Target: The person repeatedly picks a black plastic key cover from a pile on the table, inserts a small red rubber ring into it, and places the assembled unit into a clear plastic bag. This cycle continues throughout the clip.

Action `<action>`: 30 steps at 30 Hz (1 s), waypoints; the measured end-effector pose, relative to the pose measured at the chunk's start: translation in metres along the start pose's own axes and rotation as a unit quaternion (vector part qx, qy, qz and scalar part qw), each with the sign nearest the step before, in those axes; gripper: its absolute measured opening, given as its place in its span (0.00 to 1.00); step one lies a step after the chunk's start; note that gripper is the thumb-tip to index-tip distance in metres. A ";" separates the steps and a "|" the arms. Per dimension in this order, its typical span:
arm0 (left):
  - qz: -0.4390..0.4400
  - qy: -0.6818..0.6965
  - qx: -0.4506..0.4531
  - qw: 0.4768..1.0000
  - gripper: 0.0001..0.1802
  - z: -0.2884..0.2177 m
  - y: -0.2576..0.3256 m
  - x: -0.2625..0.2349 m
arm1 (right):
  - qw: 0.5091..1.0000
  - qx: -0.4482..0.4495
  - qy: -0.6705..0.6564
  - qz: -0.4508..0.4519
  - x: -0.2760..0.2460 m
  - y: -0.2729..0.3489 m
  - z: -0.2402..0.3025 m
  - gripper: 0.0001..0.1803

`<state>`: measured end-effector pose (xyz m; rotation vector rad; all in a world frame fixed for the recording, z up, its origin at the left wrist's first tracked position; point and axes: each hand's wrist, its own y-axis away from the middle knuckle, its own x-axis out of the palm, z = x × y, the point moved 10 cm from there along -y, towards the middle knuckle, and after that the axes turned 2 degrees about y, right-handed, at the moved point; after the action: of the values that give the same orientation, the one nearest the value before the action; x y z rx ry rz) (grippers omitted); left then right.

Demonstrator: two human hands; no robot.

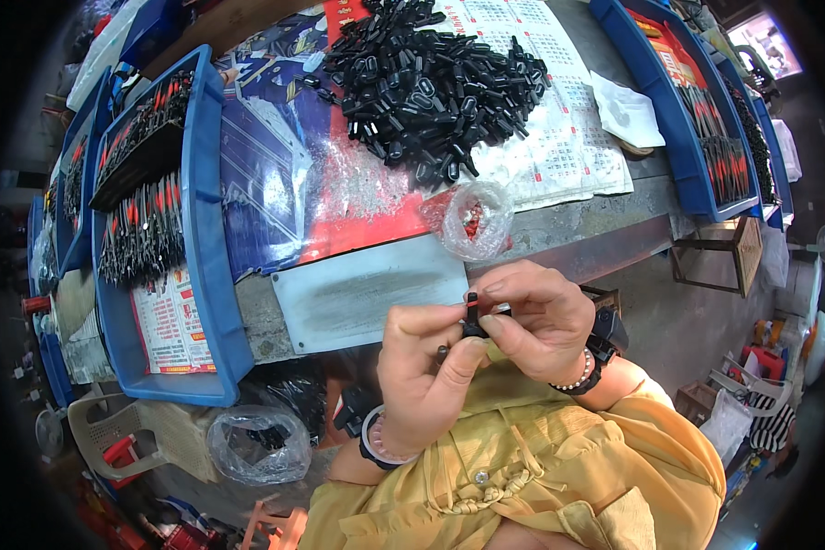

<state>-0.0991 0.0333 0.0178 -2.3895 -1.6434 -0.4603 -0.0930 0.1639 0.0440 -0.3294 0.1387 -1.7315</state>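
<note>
Close in front of my body, my left hand (428,362) pinches a small black plastic part (472,321) between thumb and fingertips. The part stands roughly upright and has a little red on its side. A second dark rounded end shows by the curled fingers of that hand. My right hand (543,321) meets it from the right, thumb and forefinger closed on a tiny piece with a shiny pale end (503,310). Whether the two pieces touch is hidden by the fingertips. Just beyond my hands, a clear plastic bag (478,220) holds small red bits.
A large heap of black plastic parts (431,87) covers the back of the table. A grey metal plate (371,293) lies at the near edge. Blue trays (234,367) with rows of black-and-red pieces stand left, and another blue tray (683,170) right. A clear bag (258,445) hangs low left.
</note>
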 end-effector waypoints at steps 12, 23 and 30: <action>0.012 0.059 -0.062 0.996 0.14 0.013 0.004 -0.002 | 0.988 -0.056 0.082 0.118 0.008 -0.002 0.007 0.05; 0.011 0.161 -0.145 0.976 0.18 0.026 -0.002 0.002 | 0.937 0.267 -0.208 0.089 0.017 0.003 -0.043 0.10; 0.001 0.183 -0.212 0.960 0.27 0.033 -0.002 0.002 | 0.937 0.253 -0.219 0.098 0.022 0.000 -0.043 0.06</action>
<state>-0.0961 0.0468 -0.0123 -2.3768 -1.4873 -1.2839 -0.1086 0.1384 0.0061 -0.2978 -0.5731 -1.3980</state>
